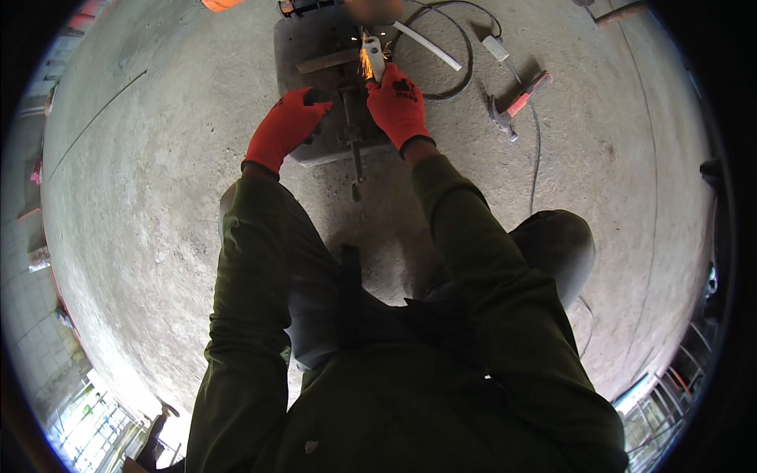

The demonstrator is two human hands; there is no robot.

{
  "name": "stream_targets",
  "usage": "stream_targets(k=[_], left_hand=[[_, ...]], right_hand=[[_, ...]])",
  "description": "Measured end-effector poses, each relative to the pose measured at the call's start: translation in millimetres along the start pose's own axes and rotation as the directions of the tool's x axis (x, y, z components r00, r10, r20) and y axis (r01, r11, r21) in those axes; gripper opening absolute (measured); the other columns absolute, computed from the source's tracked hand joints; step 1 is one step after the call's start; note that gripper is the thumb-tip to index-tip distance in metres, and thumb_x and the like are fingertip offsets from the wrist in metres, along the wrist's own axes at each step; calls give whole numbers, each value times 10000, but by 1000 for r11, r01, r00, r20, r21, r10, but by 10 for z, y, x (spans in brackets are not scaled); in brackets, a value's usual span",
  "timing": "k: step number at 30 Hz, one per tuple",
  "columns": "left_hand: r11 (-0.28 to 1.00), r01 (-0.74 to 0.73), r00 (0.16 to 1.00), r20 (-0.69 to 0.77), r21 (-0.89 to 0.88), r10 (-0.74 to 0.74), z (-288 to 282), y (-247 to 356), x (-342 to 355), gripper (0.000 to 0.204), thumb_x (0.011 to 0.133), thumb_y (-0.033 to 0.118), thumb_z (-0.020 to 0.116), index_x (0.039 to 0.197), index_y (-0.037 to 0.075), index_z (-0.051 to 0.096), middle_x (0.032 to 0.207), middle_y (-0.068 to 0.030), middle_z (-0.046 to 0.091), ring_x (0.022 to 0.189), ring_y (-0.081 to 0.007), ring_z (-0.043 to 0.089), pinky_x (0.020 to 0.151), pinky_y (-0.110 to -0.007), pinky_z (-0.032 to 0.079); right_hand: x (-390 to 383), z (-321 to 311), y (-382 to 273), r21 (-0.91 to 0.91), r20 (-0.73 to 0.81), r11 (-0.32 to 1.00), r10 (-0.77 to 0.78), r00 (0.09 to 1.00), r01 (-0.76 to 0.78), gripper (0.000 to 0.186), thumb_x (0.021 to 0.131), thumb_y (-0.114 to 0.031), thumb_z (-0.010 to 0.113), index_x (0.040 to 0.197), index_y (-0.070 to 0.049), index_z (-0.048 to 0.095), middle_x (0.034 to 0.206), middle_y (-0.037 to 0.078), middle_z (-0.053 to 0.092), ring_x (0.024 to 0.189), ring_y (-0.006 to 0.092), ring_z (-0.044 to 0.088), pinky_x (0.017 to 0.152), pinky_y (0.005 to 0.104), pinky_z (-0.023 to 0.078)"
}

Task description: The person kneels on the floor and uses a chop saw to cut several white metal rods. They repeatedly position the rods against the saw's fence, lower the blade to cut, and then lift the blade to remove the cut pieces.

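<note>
My right hand (397, 106), in a red glove, is closed around a short pale tube (374, 57) and holds it upright over a dark machine base (303, 47). Orange sparks fly along the tube's left side. My left hand (288, 126), gloved alike, hovers by the base's near left edge. Its dark-tipped fingers are curled but apart, with nothing visible in them. Between the hands runs a screw clamp (352, 130), its rod reaching toward me past the base. A blurred brownish shape (372, 11) at the top edge cannot be made out.
On the concrete floor right of the base lie a white strip (427, 46), a looped black cable (471, 63), a white block (495, 48) on a cord and a claw hammer (516, 106) with a red handle. A flat bar (327, 61) rests on the base.
</note>
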State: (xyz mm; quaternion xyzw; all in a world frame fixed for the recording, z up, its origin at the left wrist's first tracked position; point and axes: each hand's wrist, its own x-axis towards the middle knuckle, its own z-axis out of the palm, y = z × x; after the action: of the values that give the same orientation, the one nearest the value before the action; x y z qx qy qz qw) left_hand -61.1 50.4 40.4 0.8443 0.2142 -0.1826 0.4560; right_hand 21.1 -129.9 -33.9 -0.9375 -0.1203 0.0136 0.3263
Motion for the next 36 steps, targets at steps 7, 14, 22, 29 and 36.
stream_targets(k=[7, 14, 22, 29, 36], left_hand=[[999, 1, 1000, -6, -33, -2, -16, 26, -11, 424, 985, 316, 629, 1332, 74, 649, 1065, -51, 723, 786, -161, 685, 682, -323, 552], [995, -17, 999, -40, -99, 13, -13, -6, 39, 429, 974, 303, 646, 1327, 59, 647, 1052, -58, 724, 771, -164, 687, 654, -322, 556], [996, -81, 991, -112, -30, 78, 35, 11, -23, 551, 915, 343, 712, 1353, 25, 614, 1003, -82, 721, 740, -161, 681, 635, -325, 555], [942, -250, 915, -264, 224, 306, 431, -83, 114, 632, 866, 306, 696, 1425, 58, 536, 1250, -187, 681, 1163, -382, 644, 988, -451, 518], [953, -296, 912, -279, 62, 301, 388, 25, 116, 486, 906, 254, 641, 1360, 84, 607, 1258, -185, 676, 1206, -372, 622, 1004, -438, 504]], right_hand=[[-195, 62, 151, -36, -94, 984, -179, 979, 176, 311, 935, -274, 660, 1134, -60, 555, 1117, 179, 700, 1064, 396, 662, 874, 488, 529], [-178, 30, 1, 147, -51, 986, -75, 996, 82, 266, 918, -274, 692, 1029, -57, 586, 997, 201, 708, 1009, 426, 666, 851, 498, 524], [-144, -68, -219, 246, 18, 968, -52, 998, 46, 295, 914, -288, 690, 1015, -27, 595, 987, 205, 710, 993, 421, 670, 855, 508, 524], [-159, -91, -310, 268, 65, 963, -57, 996, 37, 316, 920, -299, 691, 1066, -22, 646, 939, 186, 738, 929, 378, 719, 819, 464, 540], [-137, -289, -542, 295, 116, 955, -41, 992, 5, 352, 904, -313, 714, 1090, -19, 661, 994, 179, 734, 940, 352, 716, 829, 442, 540]])
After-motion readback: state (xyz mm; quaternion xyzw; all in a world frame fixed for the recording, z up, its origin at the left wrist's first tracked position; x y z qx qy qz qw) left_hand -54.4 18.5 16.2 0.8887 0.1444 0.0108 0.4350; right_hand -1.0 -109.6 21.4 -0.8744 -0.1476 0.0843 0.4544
